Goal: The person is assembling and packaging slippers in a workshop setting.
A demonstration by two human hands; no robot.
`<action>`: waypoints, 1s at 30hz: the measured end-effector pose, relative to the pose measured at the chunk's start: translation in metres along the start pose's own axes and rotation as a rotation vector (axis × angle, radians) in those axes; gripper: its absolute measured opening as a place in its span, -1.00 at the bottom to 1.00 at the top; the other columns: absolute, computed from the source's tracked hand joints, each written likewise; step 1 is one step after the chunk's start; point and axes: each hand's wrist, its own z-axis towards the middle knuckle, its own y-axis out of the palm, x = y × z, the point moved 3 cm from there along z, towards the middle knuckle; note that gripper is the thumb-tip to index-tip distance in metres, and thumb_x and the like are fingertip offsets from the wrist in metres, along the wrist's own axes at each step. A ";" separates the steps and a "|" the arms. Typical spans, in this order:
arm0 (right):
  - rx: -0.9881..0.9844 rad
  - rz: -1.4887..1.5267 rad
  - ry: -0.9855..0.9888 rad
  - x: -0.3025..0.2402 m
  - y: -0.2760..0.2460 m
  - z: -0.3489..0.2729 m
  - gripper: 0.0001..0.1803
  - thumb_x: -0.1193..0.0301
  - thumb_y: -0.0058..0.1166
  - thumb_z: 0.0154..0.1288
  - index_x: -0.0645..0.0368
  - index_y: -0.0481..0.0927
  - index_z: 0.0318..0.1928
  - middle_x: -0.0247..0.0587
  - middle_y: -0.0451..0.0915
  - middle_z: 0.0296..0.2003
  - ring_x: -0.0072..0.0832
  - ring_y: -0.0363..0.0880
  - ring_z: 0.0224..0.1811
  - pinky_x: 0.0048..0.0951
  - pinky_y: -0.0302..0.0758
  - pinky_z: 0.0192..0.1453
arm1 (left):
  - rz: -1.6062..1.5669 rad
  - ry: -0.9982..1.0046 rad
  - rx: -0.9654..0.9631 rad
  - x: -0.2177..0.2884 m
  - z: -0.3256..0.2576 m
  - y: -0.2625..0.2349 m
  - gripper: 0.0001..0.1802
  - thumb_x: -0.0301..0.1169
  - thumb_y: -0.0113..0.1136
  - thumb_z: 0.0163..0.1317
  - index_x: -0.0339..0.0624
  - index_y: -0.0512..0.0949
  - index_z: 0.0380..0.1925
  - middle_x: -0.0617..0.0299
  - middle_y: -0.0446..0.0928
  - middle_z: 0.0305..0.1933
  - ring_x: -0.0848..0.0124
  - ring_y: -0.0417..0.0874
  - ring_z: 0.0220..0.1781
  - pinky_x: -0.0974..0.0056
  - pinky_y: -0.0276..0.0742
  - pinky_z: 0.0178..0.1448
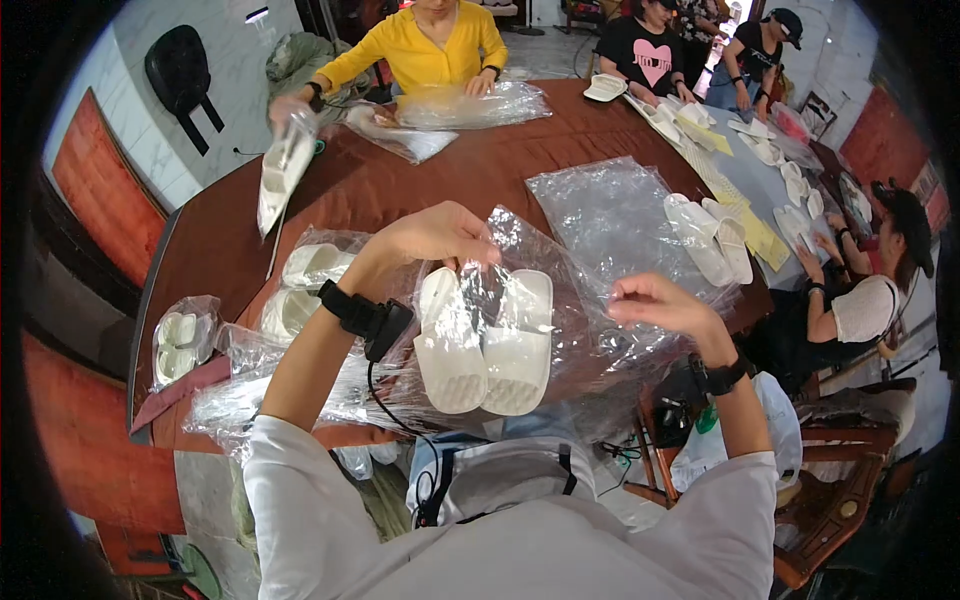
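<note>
A pair of white slide sandals [518, 372] hangs upright in front of me, toes down, seemingly inside a clear plastic bag [580, 300]. My left hand [445, 235] is closed at the bag's upper left, just above the sandals. On the other side, my right hand [655, 303] pinches the bag's right edge, with finger and thumb pressed together. Glare on the film hides the exact line of the bag's opening. Behind it, flat clear bags [600, 205] lie on the brown table, with another pair of white sandals [710, 240] resting at their right end.
Bagged sandals [185, 340] and a heap of clear bags [300, 395] lie to the left on the brown tabletop [220, 235]. Across it, a person in yellow [415, 50] handles a bagged sandal [285, 170]. Other people work at the right-hand table. A wooden chair [830, 490] stands at lower right.
</note>
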 end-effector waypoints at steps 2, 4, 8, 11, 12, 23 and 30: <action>0.030 0.123 -0.060 0.009 0.000 -0.012 -0.83 0.38 0.15 0.34 0.24 0.53 -0.21 -0.40 0.58 -0.28 -0.66 0.54 -0.24 -0.58 0.48 -0.11 | -0.024 0.007 0.020 -0.008 0.004 -0.004 -0.70 -0.22 0.32 0.17 -0.28 0.66 -0.33 0.31 0.61 -0.44 0.63 0.54 -0.46 0.52 0.40 -0.44; 0.049 0.121 -0.075 0.023 -0.002 -0.025 -0.81 0.35 0.13 0.35 0.23 0.54 -0.20 -0.39 0.59 -0.29 -0.66 0.54 -0.27 -0.59 0.49 -0.17 | -0.052 -0.008 0.052 -0.013 0.008 -0.005 -0.70 -0.17 0.26 0.25 -0.22 0.64 -0.33 0.37 0.59 -0.44 0.60 0.54 -0.42 0.48 0.43 -0.37; 0.090 0.245 0.012 0.067 -0.015 -0.052 -0.80 0.33 0.13 0.36 0.22 0.53 -0.18 -0.34 0.63 -0.28 -0.63 0.59 -0.27 -0.60 0.53 -0.19 | -0.153 0.009 0.053 -0.020 0.021 -0.006 -0.74 -0.23 0.24 0.27 -0.23 0.62 -0.32 0.37 0.58 -0.43 0.59 0.54 -0.42 0.49 0.42 -0.38; 0.225 0.236 0.137 0.087 -0.020 -0.074 -0.81 0.35 0.15 0.35 0.21 0.52 -0.20 -0.35 0.61 -0.32 -0.63 0.60 -0.29 -0.61 0.53 -0.23 | -0.093 -0.080 0.158 -0.029 0.026 -0.010 -0.77 -0.26 0.22 0.29 -0.22 0.60 -0.30 0.37 0.56 -0.42 0.61 0.53 -0.42 0.50 0.41 -0.37; 0.226 0.239 0.139 0.090 -0.020 -0.077 -0.81 0.35 0.15 0.35 0.21 0.52 -0.20 -0.35 0.61 -0.32 -0.63 0.60 -0.29 -0.61 0.53 -0.23 | -0.094 -0.081 0.155 -0.032 0.029 -0.010 -0.77 -0.26 0.22 0.29 -0.22 0.60 -0.30 0.37 0.56 -0.42 0.61 0.53 -0.42 0.50 0.41 -0.37; 0.707 0.386 0.122 0.128 -0.050 -0.116 -0.89 0.43 0.18 0.30 0.12 0.53 -0.21 -0.47 0.52 -0.47 -0.73 0.49 -0.52 -0.68 0.37 -0.51 | -0.109 -0.082 0.094 -0.021 0.052 0.010 -0.43 0.07 0.09 0.32 -0.20 0.47 0.05 0.25 0.60 -0.19 0.55 0.58 -0.28 0.46 0.49 -0.23; 0.750 0.400 0.148 0.140 -0.069 -0.112 -0.86 0.38 0.18 0.30 0.09 0.53 -0.19 -0.51 0.49 -0.49 -0.77 0.43 -0.53 -0.71 0.35 -0.52 | -0.144 -0.147 0.047 -0.053 0.058 -0.002 -0.64 -0.13 0.16 0.33 -0.22 0.55 -0.12 0.33 0.59 -0.33 0.61 0.55 -0.41 0.52 0.43 -0.39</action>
